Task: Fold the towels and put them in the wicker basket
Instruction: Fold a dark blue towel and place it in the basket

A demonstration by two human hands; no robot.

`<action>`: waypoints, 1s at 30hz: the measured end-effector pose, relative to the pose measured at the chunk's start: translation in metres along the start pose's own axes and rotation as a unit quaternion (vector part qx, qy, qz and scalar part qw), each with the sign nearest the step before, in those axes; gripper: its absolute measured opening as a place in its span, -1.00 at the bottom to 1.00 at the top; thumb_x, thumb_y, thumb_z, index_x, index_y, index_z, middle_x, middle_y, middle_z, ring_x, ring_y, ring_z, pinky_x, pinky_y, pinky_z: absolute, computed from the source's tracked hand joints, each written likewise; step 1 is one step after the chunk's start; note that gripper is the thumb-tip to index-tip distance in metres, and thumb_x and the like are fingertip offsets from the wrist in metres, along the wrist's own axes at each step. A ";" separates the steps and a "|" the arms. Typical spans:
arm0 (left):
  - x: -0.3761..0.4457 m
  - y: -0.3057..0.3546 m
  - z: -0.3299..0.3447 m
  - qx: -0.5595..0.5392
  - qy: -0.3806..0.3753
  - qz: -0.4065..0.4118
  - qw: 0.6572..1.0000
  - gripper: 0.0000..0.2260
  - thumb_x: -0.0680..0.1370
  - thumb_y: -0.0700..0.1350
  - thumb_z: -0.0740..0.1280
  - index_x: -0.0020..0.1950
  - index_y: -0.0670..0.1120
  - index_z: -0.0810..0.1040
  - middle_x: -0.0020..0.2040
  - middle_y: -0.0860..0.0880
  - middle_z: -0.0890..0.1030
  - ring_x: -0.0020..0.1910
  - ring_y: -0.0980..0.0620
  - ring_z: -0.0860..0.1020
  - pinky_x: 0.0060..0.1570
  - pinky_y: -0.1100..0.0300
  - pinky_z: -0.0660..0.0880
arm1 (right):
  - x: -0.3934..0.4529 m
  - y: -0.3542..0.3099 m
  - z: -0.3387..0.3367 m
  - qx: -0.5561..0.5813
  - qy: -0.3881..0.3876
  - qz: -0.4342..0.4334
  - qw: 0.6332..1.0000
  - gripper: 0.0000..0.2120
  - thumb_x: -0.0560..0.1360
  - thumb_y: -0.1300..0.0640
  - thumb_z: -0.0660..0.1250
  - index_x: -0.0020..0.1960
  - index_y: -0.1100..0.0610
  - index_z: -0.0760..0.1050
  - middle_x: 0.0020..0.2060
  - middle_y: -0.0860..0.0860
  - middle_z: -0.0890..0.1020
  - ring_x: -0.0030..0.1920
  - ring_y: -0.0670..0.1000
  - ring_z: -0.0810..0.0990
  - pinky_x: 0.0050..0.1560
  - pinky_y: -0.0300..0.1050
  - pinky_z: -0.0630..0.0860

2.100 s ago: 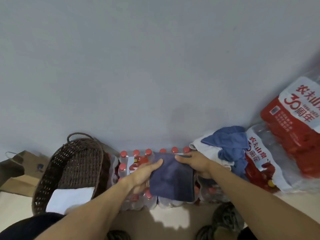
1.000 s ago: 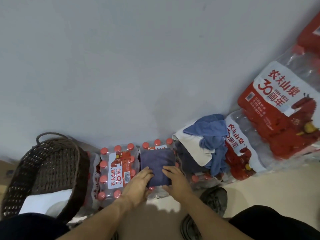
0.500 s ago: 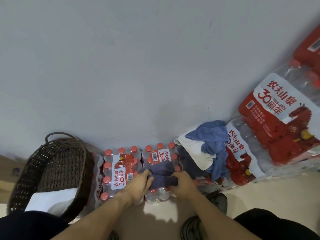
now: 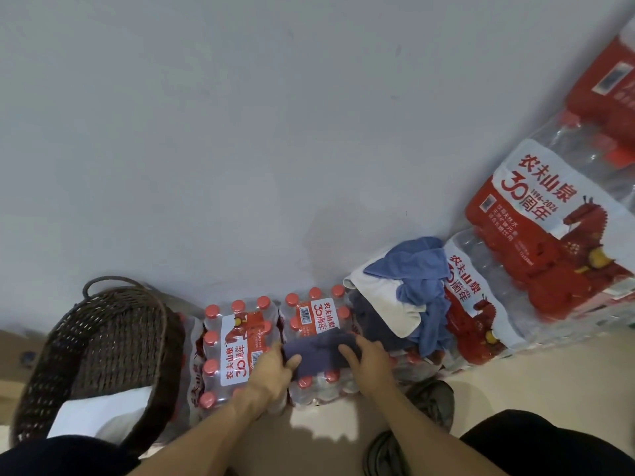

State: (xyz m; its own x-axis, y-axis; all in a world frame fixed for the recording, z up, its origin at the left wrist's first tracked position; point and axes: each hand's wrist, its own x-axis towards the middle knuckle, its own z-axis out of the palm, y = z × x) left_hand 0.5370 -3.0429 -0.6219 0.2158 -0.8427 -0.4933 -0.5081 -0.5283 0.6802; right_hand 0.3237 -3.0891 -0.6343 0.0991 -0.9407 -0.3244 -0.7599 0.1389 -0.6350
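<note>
You are pinching the folded dark navy towel (image 4: 321, 352) at both ends, left hand (image 4: 271, 367) and right hand (image 4: 369, 364) gripping it atop the bottled-water pack (image 4: 318, 324), and loosening either hand while carrying it leftward to the wicker basket (image 4: 103, 355) is risking the fold springing open.

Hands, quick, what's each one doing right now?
Left hand: closed on the dark towel's left end.
Right hand: fingers pressing on the towel's right end; a full grip cannot be told.
</note>
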 end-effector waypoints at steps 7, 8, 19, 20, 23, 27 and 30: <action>0.010 -0.007 0.002 0.039 -0.010 -0.016 0.999 -0.79 0.56 0.06 0.33 0.08 0.07 0.34 -0.09 0.08 0.58 -0.17 0.10 0.61 -0.15 0.22 0.60 | 0.001 -0.010 0.014 -0.065 0.010 0.034 0.997 -0.58 0.62 -0.20 0.11 0.40 -0.05 0.35 0.19 0.02 0.60 0.18 0.09 0.57 0.20 -0.05 0.53; 0.011 -0.007 0.003 0.048 -0.023 -0.004 0.999 -0.81 0.58 0.06 0.30 0.11 0.09 0.33 -0.09 0.09 0.57 -0.17 0.10 0.61 -0.18 0.26 0.59 | 0.001 -0.010 0.016 -0.045 0.020 0.046 0.998 -0.57 0.62 -0.19 0.13 0.41 -0.03 0.35 0.20 0.03 0.61 0.18 0.09 0.58 0.18 -0.07 0.54; 0.016 -0.007 0.009 0.161 -0.051 -0.055 0.984 -0.59 0.62 0.23 0.08 -0.18 -0.02 0.51 -0.30 -0.01 0.63 -0.34 0.03 0.64 -0.37 0.26 0.56 | 0.006 -0.011 0.013 -0.029 0.039 0.131 0.990 -0.56 0.52 -0.30 0.24 0.04 0.08 0.53 -0.04 0.00 0.69 -0.03 0.03 0.64 -0.13 -0.22 0.43; 0.015 -0.009 0.009 0.158 -0.060 -0.064 0.983 -0.54 0.62 0.25 0.04 -0.20 -0.04 0.52 -0.33 -0.03 0.64 -0.38 0.02 0.64 -0.43 0.30 0.51 | 0.005 -0.010 0.014 -0.029 0.038 0.129 0.990 -0.57 0.53 -0.30 0.23 0.04 0.07 0.54 -0.03 0.00 0.69 -0.02 0.03 0.64 -0.10 -0.20 0.46; 0.013 -0.005 0.012 0.096 -0.091 -0.110 0.985 -0.46 0.60 0.29 0.02 -0.12 -0.13 0.54 -0.35 -0.09 0.65 -0.42 -0.02 0.64 -0.41 0.25 0.57 | 0.002 -0.008 0.015 -0.024 0.040 0.135 0.990 -0.55 0.54 -0.29 0.21 0.07 0.09 0.53 -0.01 0.02 0.69 0.01 0.06 0.64 -0.01 -0.13 0.53; 0.011 0.004 0.016 0.001 -0.072 -0.139 0.988 -0.60 0.61 0.19 0.18 0.25 -0.09 0.45 0.04 -0.12 0.63 0.02 -0.14 0.64 0.12 0.04 0.57 | -0.001 -0.008 0.013 -0.045 0.040 0.132 0.989 -0.54 0.54 -0.28 0.22 0.09 0.11 0.51 0.01 0.04 0.68 0.02 0.07 0.64 -0.03 -0.17 0.50; 0.010 0.009 0.017 -0.089 -0.009 -0.176 0.980 -0.61 0.55 0.04 0.38 0.26 -0.18 0.50 -0.02 -0.10 0.61 -0.02 -0.11 0.59 0.11 0.09 0.52 | -0.005 -0.007 0.010 -0.042 0.038 0.120 0.991 -0.58 0.55 -0.25 0.22 0.10 0.10 0.50 0.01 0.02 0.68 0.04 0.05 0.63 -0.04 -0.20 0.48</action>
State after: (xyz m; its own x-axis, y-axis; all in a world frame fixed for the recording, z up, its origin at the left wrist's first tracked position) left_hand 0.5204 -3.0542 -0.6304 0.3364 -0.6042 -0.7224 -0.2504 -0.7968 0.5499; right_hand 0.3353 -3.0821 -0.6353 -0.1364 -0.9046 -0.4039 -0.8071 0.3379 -0.4841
